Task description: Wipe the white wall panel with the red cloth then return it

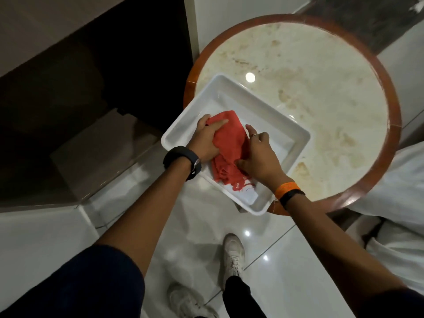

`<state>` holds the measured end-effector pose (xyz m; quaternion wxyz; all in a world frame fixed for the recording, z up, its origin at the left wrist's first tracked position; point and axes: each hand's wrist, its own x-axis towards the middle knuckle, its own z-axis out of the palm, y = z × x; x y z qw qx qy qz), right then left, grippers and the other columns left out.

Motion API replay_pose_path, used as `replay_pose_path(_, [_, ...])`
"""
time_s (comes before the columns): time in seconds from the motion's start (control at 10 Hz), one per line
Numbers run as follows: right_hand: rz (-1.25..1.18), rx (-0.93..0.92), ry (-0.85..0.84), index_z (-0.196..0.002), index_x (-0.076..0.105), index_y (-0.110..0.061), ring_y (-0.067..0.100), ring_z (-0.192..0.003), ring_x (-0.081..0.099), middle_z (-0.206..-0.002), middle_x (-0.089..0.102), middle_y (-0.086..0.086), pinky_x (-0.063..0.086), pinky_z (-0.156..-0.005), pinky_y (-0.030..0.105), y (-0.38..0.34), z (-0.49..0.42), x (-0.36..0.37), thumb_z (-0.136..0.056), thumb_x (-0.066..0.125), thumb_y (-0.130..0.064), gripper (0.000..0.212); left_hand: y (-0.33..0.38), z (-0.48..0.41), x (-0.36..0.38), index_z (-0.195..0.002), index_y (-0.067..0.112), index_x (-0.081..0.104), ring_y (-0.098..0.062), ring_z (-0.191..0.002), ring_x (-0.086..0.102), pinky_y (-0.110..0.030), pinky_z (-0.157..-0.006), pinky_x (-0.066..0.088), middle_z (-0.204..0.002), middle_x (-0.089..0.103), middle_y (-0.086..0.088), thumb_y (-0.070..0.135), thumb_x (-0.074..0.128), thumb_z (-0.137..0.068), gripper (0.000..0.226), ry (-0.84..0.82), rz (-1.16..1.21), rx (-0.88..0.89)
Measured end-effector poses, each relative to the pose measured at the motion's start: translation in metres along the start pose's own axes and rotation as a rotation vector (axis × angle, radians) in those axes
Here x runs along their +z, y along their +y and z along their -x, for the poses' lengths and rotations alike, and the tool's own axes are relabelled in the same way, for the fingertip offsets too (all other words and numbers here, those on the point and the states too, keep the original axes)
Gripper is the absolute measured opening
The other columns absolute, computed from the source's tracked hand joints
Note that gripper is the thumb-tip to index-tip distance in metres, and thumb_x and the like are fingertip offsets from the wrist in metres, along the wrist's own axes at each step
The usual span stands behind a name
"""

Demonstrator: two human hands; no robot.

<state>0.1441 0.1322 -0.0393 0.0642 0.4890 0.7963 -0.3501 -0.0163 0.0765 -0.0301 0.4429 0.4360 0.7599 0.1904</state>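
On the far left is a dark, shiny brown surface point(68, 88). It looks smooth, with straight edges. Below it the floor point(286, 260) is made of big white tiles that shine and show small spots of light.

Next comes the left hand point(204, 140). A black watch point(182, 161) sits on its wrist. This hand lies on the left side of the red cloth point(229, 143). Its pointing finger is stretched flat across the top of the cloth, and the other fingers curl round the cloth's edge, so it is holding the cloth.

The red cloth is one piece, orange-red and soft, folded into a rough thick strip. Its near end is frayed, with loose threads hanging out. It lies inside the white tray point(296, 143), touching the bottom.

There is one tray. It is a rectangle with rounded corners and low walls, and looks like smooth plastic. Its near corner sticks out past the edge of the table.

The right hand point(260, 154) presses on the right side of the cloth. Its fingers are bent down onto the cloth and the thumb pinches the near part. One ring is on a finger, and the wrist has two bands, one orange point(286, 189) and one black point(292, 197).

The round table point(321, 88) has a pale, shiny stone top with brown marks and a red-brown wooden rim.

Two white shoes point(232, 253) stand on the floor below. Something white and crumpled point(399, 180) lies at the far right.
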Motion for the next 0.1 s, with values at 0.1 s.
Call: replay_pose_path(0.1, [0.252, -0.059, 0.157, -0.16, 0.019, -0.02, 0.04, -0.131, 0.042, -0.148, 0.033, 0.016, 0.055, -0.074, 0.045, -0.011, 0.0016, -0.0049, -0.074, 0.08, -0.03, 0.105, 0.0002, 0.0094, 0.0045, -0.157, 0.028, 0.027, -0.034, -0.149, 0.021, -0.039, -0.116, 0.038, -0.166, -0.013, -0.005, -0.003, 0.065, -0.086, 0.086, 0.143, -0.174, -0.031])
